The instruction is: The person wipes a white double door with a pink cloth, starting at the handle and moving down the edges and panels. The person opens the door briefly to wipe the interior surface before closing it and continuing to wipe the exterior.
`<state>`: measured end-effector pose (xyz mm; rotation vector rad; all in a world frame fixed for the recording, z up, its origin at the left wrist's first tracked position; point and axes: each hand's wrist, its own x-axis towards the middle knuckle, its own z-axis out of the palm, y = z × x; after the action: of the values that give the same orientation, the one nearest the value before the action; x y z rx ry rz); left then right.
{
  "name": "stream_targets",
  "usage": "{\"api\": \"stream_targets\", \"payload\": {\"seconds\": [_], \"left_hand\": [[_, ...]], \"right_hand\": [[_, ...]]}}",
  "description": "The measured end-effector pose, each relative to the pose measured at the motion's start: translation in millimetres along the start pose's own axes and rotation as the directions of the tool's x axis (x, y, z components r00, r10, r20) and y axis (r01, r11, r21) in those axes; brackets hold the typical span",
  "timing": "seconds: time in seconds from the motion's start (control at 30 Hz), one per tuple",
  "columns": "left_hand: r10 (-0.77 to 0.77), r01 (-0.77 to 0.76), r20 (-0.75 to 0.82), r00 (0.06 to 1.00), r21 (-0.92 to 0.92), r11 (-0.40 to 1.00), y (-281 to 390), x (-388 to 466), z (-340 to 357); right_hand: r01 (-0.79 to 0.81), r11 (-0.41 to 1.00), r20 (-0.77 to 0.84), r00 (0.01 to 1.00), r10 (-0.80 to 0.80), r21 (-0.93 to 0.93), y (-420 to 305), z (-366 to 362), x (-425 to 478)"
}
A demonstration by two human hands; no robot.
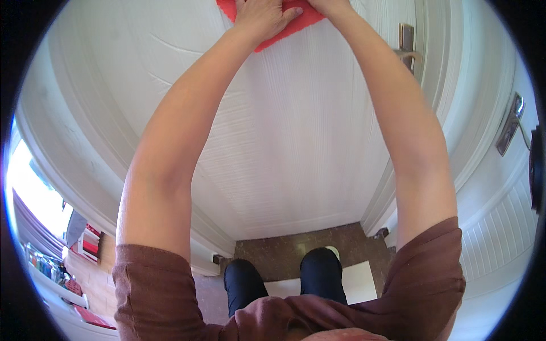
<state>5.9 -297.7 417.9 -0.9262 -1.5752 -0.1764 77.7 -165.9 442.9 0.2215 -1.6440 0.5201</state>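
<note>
A red cloth lies against a white wood-grain door at the top of the view. My left hand presses on the cloth, thumb spread across it and fingertips cut off by the picture's upper edge. Beside it, my right hand is at the cloth's right edge; its fingers are mostly out of view, so its grip is hidden. Both arms reach up and forward. To the right of my right forearm, a metal door handle on its plate is partly covered by the arm.
White door frame borders the door. A metal switch plate and a dark object are at the right wall. Below, my knees stand over brown flooring and a white slab. A bright window is at left.
</note>
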Motion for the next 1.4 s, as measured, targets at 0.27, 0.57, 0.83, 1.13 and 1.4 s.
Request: {"api": "stream_targets", "payload": {"seconds": [0.27,0.57,0.83,1.13,1.4], "left_hand": [[0.154,-0.153,-0.008,0.988,0.067,0.986,26,-52,41],[0.267,-0.263,0.353,0.897,-0.06,0.963,74,-177,55],[0.488,-0.428,0.374,0.789,-0.236,0.872,86,-209,51],[0.184,-0.18,-0.038,0.982,0.102,0.978,86,-34,55],[0.235,-0.221,-0.135,0.963,0.111,0.969,77,42,57]], "right_hand": [[-0.191,0.876,0.207,0.973,0.107,0.444,46,-5,-78],[-0.531,0.772,0.317,0.842,0.436,0.349,62,-17,-231],[-0.663,0.739,0.381,0.718,0.583,0.121,82,-38,-297],[-0.123,0.989,-0.072,0.991,0.117,-0.079,53,-17,-141],[-0.081,0.964,-0.178,0.983,0.036,-0.253,84,-9,-71]]}}
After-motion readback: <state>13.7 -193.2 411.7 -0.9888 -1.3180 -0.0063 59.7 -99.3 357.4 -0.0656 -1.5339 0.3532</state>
